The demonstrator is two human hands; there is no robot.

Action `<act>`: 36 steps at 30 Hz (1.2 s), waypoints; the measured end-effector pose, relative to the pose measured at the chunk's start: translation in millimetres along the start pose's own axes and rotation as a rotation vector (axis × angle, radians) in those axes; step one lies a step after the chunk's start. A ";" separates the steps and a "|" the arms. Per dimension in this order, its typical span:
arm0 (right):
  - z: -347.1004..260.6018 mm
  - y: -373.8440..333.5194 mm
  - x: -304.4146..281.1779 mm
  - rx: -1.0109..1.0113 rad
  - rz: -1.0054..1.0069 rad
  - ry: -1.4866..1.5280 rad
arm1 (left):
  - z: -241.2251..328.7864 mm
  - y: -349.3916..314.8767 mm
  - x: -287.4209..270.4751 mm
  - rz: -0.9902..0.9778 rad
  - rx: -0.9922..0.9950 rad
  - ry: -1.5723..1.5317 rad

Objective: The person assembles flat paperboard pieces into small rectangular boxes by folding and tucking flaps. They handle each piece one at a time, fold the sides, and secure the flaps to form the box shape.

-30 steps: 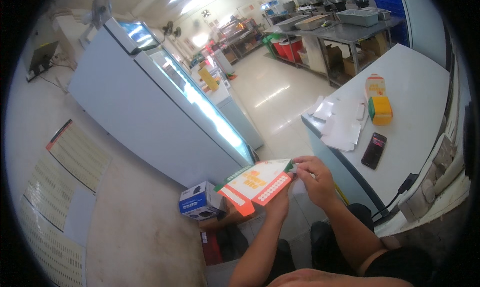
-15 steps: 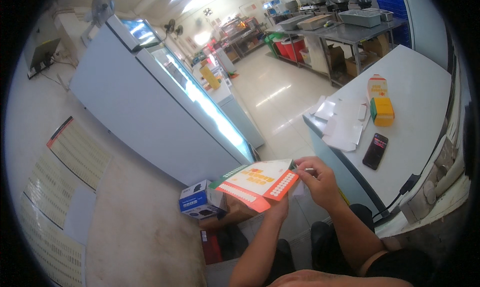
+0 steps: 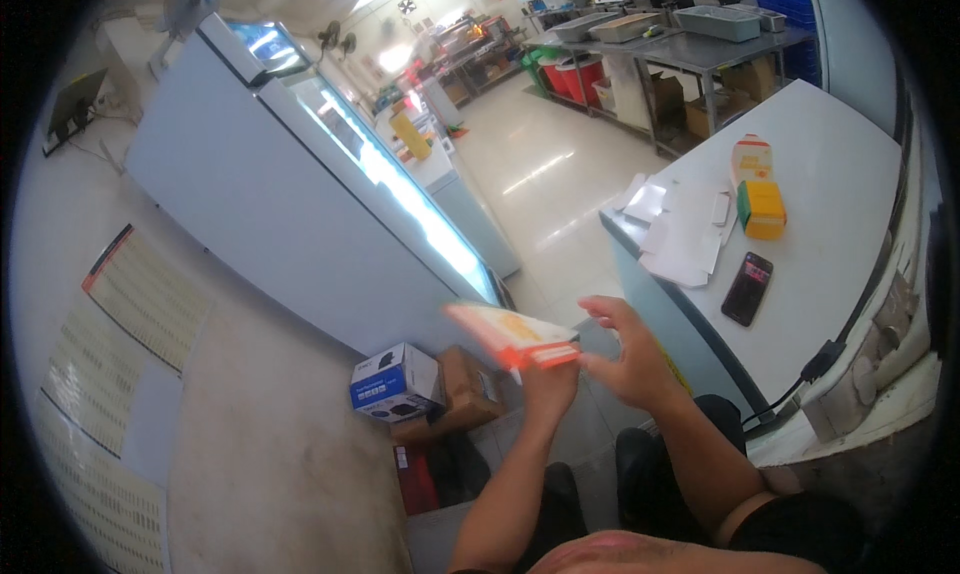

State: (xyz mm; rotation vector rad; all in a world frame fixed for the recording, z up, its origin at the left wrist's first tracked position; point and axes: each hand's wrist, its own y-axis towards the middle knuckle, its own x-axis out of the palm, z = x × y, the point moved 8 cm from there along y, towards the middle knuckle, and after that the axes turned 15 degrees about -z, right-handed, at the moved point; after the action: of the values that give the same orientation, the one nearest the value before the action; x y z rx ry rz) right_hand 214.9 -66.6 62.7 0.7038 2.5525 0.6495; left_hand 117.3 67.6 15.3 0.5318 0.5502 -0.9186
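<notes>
Below the frame's centre, blur is smearing an angular cardboard box [image 3: 515,336]. It is covering the fingers of the left hand [image 3: 551,386], their grip impossible to tell; the right hand [image 3: 625,359] is curving, fingers apart.

commercial kitchen: steel worktable [image 3: 712,57], deep trays [image 3: 718,24], tall fridge [image 3: 290,214]

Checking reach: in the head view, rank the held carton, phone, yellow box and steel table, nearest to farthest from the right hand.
1. Carton, in the left hand
2. Phone, to the right
3. Yellow box, beyond the phone
4. Steel table, far back
</notes>
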 end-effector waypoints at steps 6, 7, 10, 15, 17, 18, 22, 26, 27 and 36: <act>9.8 -4.6 3.2 -0.087 0.090 -0.154 | -7.8 0.0 31.8 -0.165 -0.019 0.158; 17.6 -7.4 -3.6 -0.035 0.151 -0.168 | 1.6 0.4 35.1 -0.234 -0.092 0.137; 19.0 -9.0 -20.9 0.135 0.265 -0.196 | 15.1 6.5 20.5 -0.107 -0.069 -0.200; 11.1 0.7 3.4 -0.026 -0.035 -0.280 | -14.0 0.9 11.7 0.100 -0.051 -0.977; 8.2 -0.1 7.4 -0.053 -0.079 -0.337 | -8.3 -1.1 8.3 0.128 -0.095 -1.005; 7.9 -0.2 6.3 -0.039 -0.082 -0.348 | -5.8 -1.1 5.5 0.123 -0.091 -1.050; 31.8 -7.1 4.1 0.280 0.052 -0.065 | -20.9 -1.8 -0.4 0.117 -0.097 -0.926; 28.9 -11.7 6.9 0.272 0.139 0.122 | -6.6 -4.9 -8.6 0.235 0.048 -0.361; 26.6 -12.5 6.4 0.228 0.150 0.092 | 6.5 -6.2 -8.1 0.234 0.117 -0.301; 19.0 -7.2 8.5 0.094 0.170 0.301 | 20.7 -8.6 -4.9 0.227 0.166 -0.552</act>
State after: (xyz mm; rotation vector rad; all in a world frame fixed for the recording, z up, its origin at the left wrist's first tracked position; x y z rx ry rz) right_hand 215.0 -61.3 41.4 0.9253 2.8342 0.7435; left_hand 112.0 52.9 32.2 0.4520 -0.0858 -0.8496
